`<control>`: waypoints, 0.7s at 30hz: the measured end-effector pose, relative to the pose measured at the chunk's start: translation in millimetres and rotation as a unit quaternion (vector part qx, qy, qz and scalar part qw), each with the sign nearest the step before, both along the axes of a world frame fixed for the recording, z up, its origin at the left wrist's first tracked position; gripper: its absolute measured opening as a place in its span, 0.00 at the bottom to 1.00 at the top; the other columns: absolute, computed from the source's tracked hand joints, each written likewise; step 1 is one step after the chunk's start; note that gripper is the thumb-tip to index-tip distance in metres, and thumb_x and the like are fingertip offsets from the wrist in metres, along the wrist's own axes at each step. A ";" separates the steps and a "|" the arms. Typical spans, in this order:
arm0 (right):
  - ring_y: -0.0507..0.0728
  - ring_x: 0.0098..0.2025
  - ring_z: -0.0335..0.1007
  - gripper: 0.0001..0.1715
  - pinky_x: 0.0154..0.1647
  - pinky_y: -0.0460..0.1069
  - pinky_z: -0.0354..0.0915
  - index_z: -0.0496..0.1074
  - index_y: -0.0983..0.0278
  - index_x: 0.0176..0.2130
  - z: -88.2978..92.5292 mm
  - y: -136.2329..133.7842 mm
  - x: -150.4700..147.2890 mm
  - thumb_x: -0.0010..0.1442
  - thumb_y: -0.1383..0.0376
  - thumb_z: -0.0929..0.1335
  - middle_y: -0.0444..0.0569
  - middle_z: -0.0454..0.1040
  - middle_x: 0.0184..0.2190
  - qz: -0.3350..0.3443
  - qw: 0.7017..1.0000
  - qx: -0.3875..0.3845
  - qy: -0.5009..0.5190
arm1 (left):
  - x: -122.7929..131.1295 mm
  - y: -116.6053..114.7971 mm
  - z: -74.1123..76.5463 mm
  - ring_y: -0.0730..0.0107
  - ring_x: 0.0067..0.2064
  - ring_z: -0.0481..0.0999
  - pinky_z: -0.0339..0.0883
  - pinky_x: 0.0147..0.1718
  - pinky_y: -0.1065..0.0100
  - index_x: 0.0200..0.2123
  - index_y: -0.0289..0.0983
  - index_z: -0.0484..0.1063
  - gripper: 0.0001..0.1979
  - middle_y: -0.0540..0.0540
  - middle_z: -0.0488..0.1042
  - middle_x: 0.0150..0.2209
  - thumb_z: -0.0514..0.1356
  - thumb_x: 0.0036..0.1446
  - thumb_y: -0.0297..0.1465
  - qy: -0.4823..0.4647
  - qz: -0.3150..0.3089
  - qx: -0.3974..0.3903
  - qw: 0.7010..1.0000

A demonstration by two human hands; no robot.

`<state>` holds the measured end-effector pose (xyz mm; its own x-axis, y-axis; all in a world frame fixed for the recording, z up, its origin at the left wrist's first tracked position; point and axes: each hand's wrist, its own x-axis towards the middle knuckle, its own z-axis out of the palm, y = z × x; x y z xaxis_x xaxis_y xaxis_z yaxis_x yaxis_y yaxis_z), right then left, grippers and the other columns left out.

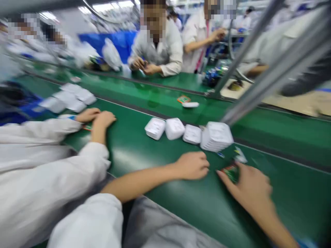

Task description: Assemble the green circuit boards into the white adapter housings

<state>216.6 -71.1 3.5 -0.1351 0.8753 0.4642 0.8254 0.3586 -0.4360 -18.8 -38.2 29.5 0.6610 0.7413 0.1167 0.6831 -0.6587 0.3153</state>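
Observation:
My right hand [252, 181] has its thumb and fingers around the edges of a small green circuit board [232, 172] with an orange-red rim, low over the green work surface [160, 203]. To its left, my left hand [192, 165] is closed with curled fingers; whatever they may hold is hidden. Beyond my left hand stands a row of white square plastic covers, among them a tall stack [216, 136] and a smaller pile [192, 134]. A small clear-white scrap with a yellow spot [240, 155] lies just behind the board.
At left, a co-worker's hands [99, 119] are over another board, near more white covers [68, 96]. On the green belt [152, 96] lie an orange-edged board [183, 99] and a white piece [190, 104]. A metal post [258, 81] slants up at right. People sit opposite.

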 end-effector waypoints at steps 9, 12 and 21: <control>0.60 0.40 0.72 0.18 0.44 0.57 0.73 0.70 0.59 0.55 11.7 7.2 2.7 0.70 0.59 0.61 0.53 0.71 0.41 0.063 0.983 -0.154 -0.073 | 2.6 31.2 -21.9 0.67 0.44 0.76 0.68 0.39 0.68 0.47 0.42 0.80 0.13 0.47 0.74 0.45 0.55 0.67 0.33 -0.066 -0.068 -0.068 0.993; 0.60 0.46 0.71 0.26 0.53 0.60 0.71 0.63 0.57 0.65 10.6 25.6 16.8 0.69 0.63 0.61 0.56 0.66 0.51 0.127 0.973 -0.159 -0.107 | -1.1 26.7 -18.2 0.67 0.44 0.76 0.68 0.40 0.67 0.48 0.42 0.79 0.13 0.47 0.74 0.45 0.55 0.68 0.33 -0.052 -0.072 -0.060 0.994; 0.59 0.47 0.72 0.16 0.51 0.58 0.72 0.74 0.58 0.53 10.2 29.1 21.4 0.70 0.60 0.63 0.54 0.69 0.49 0.184 0.969 -0.165 -0.020 | 25.9 15.8 -12.7 0.60 0.45 0.77 0.66 0.39 0.64 0.50 0.38 0.76 0.17 0.45 0.75 0.44 0.58 0.67 0.43 -0.039 0.064 -0.069 0.995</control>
